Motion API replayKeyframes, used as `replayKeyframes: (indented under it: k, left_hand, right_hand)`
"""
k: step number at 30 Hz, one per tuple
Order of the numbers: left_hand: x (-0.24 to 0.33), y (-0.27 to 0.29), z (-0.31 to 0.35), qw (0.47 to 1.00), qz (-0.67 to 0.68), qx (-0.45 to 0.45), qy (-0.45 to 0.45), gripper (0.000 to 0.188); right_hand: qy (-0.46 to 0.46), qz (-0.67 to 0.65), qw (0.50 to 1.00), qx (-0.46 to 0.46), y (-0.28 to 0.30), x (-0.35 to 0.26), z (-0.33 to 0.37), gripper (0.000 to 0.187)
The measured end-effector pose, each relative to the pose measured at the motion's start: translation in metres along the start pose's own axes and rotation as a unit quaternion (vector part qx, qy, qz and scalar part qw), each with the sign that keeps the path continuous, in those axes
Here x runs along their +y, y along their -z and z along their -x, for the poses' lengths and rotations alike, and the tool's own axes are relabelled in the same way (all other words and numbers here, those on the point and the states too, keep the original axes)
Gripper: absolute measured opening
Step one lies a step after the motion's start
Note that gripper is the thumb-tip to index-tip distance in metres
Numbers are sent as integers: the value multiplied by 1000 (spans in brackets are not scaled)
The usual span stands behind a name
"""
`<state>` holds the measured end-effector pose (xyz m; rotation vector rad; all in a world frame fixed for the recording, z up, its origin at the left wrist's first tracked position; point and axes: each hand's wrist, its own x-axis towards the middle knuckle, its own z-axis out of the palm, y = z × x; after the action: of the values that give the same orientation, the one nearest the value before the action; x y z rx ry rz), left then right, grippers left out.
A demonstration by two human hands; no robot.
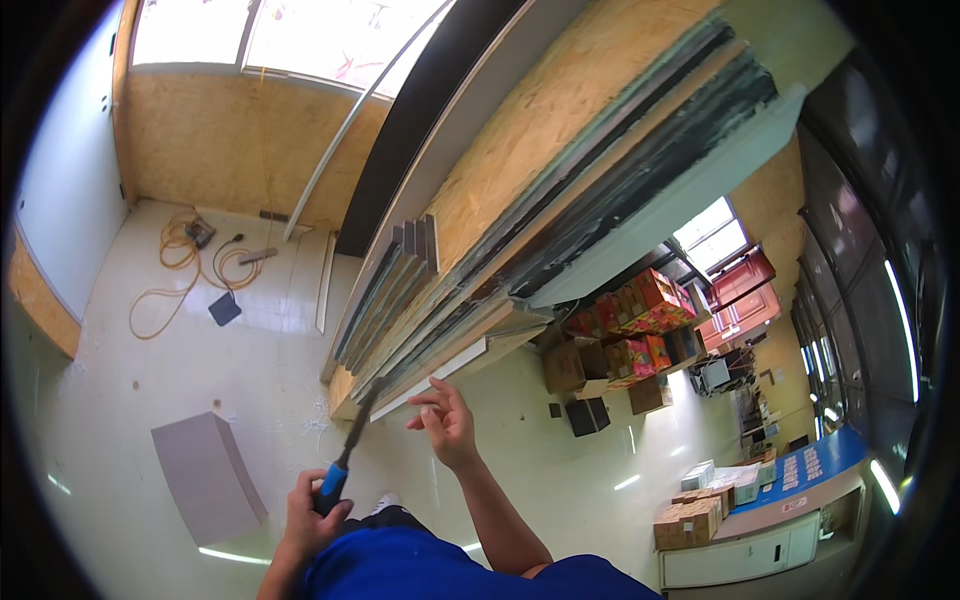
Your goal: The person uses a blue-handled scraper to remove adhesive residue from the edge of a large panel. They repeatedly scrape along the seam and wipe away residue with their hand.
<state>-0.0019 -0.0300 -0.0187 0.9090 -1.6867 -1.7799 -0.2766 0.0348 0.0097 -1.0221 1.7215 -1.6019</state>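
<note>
My left hand (308,515) is closed around the blue-and-black handle of a hand tool (352,437) with a long, narrow, dark blade. Its tip is at the lower ends of a stack of long boards (480,265), though I cannot tell whether it touches them. The boards are layered side by side, some with dark, scuffed edges and some pale or wood-coloured. My right hand (447,425) is just right of the blade, near a white-edged board (440,378). Its fingers are apart and loosely bent, with nothing visible in them.
A grey-mauve block (208,478) rests on the floor at left. Beyond it lie a coiled orange cord (180,262) and a dark flat piece (225,309). Cardboard boxes (575,367) with colourful packages stand right of the boards. More boxes (688,520) sit on a counter (800,500).
</note>
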Motion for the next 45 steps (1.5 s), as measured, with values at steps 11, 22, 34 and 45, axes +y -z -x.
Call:
replayKeyframes:
  k: [11,22,34,45]
  left_hand:
    - [84,-60,-84,972,-53,-28,-226,34]
    - [157,-85,-63,961,-191,40,-196,49]
    - [210,-100,-52,907,-360,101,-195,52]
    - [135,-128,-68,937,-231,117,-232,52]
  right_hand:
    - [30,-16,999,35,43,-2,22,42]
    - [113,-31,992,37,119,-16,10,31]
    - [230,-99,968,18,175,-27,-56,22]
    - [222,-99,970,14,182,-25,-57,22]
